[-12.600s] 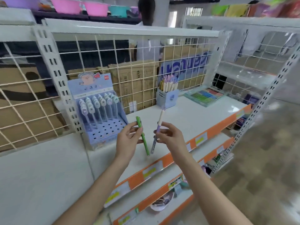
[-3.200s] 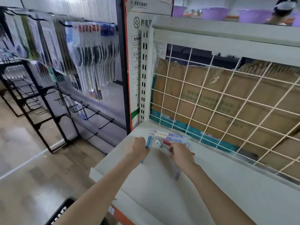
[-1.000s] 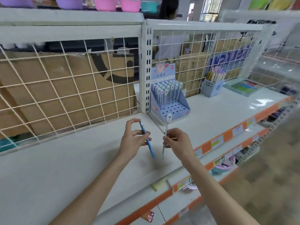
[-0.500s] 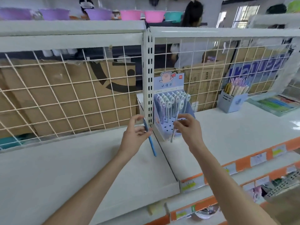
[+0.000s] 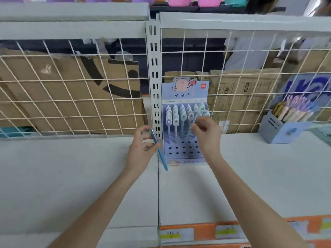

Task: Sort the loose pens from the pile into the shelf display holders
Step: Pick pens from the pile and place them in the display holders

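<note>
Soft, even indoor light over a white shelf (image 5: pixel 268 176), seen through a wide-angle lens.

Bright, diffuse light falls from above, leaving only faint shadows beneath the forearms and no hard glare on the pale surface. Motion blur smears the right hand (image 5: pixel 206 133), the pen display (image 5: pixel 184 122) behind it and the frame's upper corners. Straight rails and the wire grid (image 5: pixel 71 97) bow outward near the edges. Fine print on the price labels (image 5: pixel 177 234) is unreadable.

Shelf board (image 5: pixel 71 176): painted metal, smooth, matt off-white. Back grid (image 5: pixel 80 101): cream-coated wire. Boxes (image 5: pixel 53 83) behind grid: matt brown corrugated cardboard. Pen display stand (image 5: pixel 184 151): printed card, slight sheen. Blue pen (image 5: pixel 160 153): smooth plastic.
</note>
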### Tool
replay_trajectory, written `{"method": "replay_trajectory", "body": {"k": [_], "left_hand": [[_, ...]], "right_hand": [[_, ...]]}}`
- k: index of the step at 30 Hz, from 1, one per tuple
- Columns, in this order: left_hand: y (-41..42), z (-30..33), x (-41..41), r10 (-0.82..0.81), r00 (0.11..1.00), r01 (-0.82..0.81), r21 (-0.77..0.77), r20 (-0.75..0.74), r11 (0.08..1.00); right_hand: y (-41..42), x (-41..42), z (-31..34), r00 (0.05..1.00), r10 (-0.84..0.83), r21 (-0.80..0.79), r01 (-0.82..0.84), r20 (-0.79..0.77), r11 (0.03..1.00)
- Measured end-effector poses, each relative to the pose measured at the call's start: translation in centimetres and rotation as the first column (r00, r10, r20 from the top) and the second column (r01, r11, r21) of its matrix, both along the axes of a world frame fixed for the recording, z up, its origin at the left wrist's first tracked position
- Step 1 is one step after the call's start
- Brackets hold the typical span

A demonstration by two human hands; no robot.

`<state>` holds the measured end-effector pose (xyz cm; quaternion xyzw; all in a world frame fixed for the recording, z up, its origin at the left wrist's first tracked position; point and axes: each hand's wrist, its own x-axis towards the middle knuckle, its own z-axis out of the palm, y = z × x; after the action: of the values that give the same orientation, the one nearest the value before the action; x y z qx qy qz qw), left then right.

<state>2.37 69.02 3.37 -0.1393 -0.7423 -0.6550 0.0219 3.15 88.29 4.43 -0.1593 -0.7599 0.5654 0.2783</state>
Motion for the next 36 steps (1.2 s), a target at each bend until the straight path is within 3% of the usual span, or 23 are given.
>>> {"method": "replay_trajectory", "body": {"k": [14, 26, 36], "left_hand": [[0.7, 0.3, -1.0, -0.028, 0.998, 0.025, -0.049, -0.052, 0.998], [0.1, 0.3, -1.9, -0.054, 0.995, 0.048, -0.070, -0.083, 0.996], [-0.7, 0.3, -1.9, -0.078, 0.994, 0.075, -0.038, -0.075, 0.996]], "right_hand": [[-0.8, -0.5, -0.3, 1.000, 0.016, 0.048, -0.017, 0.023, 0.999], [-2.1, -0.6, -1.3, 0.987, -0.009, 0.234, -0.029, 0.160, 0.972], [-2.6, -0.4, -2.2, 0.978, -0.050, 0.283, -0.010, 0.203, 0.959]]}}
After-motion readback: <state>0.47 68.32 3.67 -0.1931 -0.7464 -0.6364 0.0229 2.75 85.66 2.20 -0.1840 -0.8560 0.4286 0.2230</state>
